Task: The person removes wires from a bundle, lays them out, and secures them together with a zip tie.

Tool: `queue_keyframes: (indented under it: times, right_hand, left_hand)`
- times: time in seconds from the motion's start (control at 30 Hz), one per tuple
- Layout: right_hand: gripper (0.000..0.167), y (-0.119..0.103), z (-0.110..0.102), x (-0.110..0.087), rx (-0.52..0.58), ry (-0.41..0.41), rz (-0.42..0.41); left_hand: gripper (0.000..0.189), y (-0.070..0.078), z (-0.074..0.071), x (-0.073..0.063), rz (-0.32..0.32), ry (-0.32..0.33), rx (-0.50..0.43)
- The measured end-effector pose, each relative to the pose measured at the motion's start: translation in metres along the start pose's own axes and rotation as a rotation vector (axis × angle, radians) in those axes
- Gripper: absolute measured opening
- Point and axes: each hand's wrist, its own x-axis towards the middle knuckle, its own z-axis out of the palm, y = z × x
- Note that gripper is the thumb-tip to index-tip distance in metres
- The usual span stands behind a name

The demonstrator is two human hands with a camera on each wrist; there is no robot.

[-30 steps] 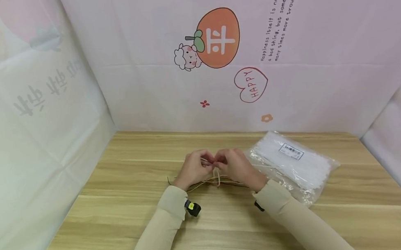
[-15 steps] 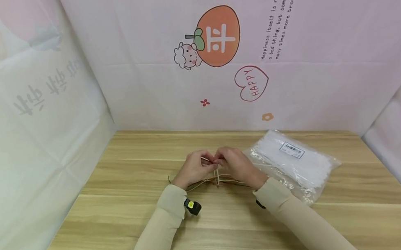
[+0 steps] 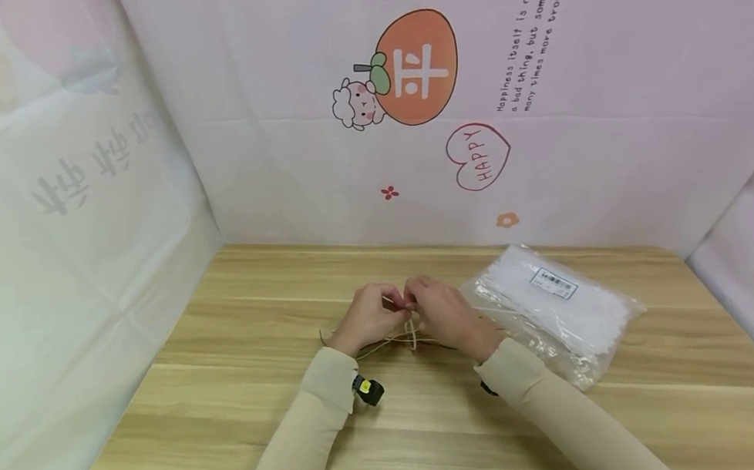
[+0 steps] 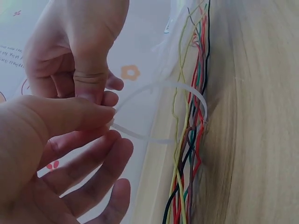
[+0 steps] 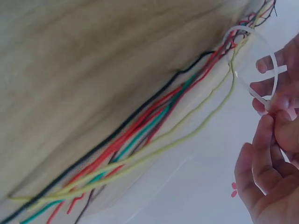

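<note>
A white cable tie point(image 5: 274, 56) forms a loose loop around a bundle of thin wires point(image 4: 200, 140) in red, black, green, yellow and brown, which lies along the wooden table. My left hand point(image 3: 368, 317) pinches the tie near its small head between thumb and index finger; its other fingers spread loosely in the left wrist view. Right against those fingertips, my right hand point(image 3: 452, 315) pinches the tie's end with thumb and bent fingers. Both hands are above the wires, and the loop hangs down from them. The pinched tail is mostly hidden by the fingers.
To the right, a clear plastic bag point(image 3: 552, 304) full of white cable ties, with a label, lies partly behind my right forearm. The wooden table point(image 3: 429, 446) ends at a printed cloth wall point(image 3: 315, 180) behind, with more cloth at both sides.
The head view has shifted slightly. Both hands keep their pinch at nearly the same place above the wires, the right fingers turning a little around the left fingertips.
</note>
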Motion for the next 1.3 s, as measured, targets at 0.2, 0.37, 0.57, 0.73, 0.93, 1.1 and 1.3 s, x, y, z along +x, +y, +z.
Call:
queue_keyframes:
  times: [0.2,0.37,0.57,0.73,0.93,1.1,1.3]
  right_hand:
    - [0.019,-0.001,0.006,-0.003,-0.074,0.101,-0.058]
    - [0.022,-0.002,0.006,-0.003,-0.071,0.154,-0.063]
    - [0.023,0.000,0.004,-0.003,-0.013,0.199,-0.053]
    - [0.020,-0.002,-0.002,0.000,0.075,0.189,-0.012]
    - [0.019,-0.003,-0.013,0.007,0.152,0.249,-0.017]
    - [0.024,-0.004,-0.020,0.014,0.156,0.345,-0.101]
    - [0.023,-0.008,-0.027,0.018,0.220,0.396,-0.102]
  left_hand:
    - [0.008,-0.001,-0.002,0.000,-0.012,0.012,-0.008]
    - [0.007,-0.004,-0.001,0.001,-0.024,-0.024,-0.012]
    - [0.007,-0.005,-0.002,-0.001,-0.047,-0.071,-0.009]
    - [0.007,-0.008,-0.003,0.000,-0.067,-0.090,0.009]
    - [0.012,-0.013,0.001,0.000,-0.097,-0.124,0.060]
    - [0.014,-0.013,0.000,-0.001,-0.116,-0.119,0.038]
    - [0.013,-0.012,-0.003,-0.003,-0.126,-0.126,0.016]
